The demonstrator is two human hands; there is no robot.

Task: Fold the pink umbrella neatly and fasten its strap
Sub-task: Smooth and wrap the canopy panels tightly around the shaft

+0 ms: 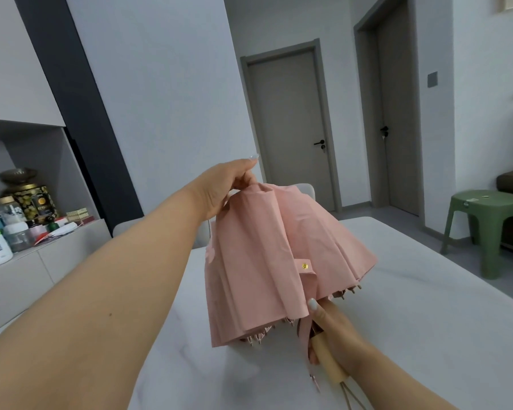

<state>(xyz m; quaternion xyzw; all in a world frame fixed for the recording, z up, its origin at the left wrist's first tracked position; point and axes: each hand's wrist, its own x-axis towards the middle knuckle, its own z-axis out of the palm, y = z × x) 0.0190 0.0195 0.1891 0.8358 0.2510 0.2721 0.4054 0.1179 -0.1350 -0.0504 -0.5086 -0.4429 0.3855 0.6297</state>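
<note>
A white marble-look table (412,306) fills the lower right, its far edge running toward two grey doors. Held above the table's middle is the pink umbrella (267,261), collapsed but with its canopy still loose and flared in soft pleats, the rib tips showing along the lower hem. The left hand (228,187) reaches out at the umbrella's top end, fingers curled and pinching the fabric there. The right hand (335,335) is wrapped around the pale wooden handle (328,358) at the near end, thumb laid along the shaft just under the canopy hem. The strap (305,267), with a small gold snap, hangs unfastened against the canopy's front. Off the table's right edge stands a green plastic stool (486,220) on the floor. Beyond the left edge, a grey sideboard (42,261) carries jars, bottles and a patterned tin (36,202).
</note>
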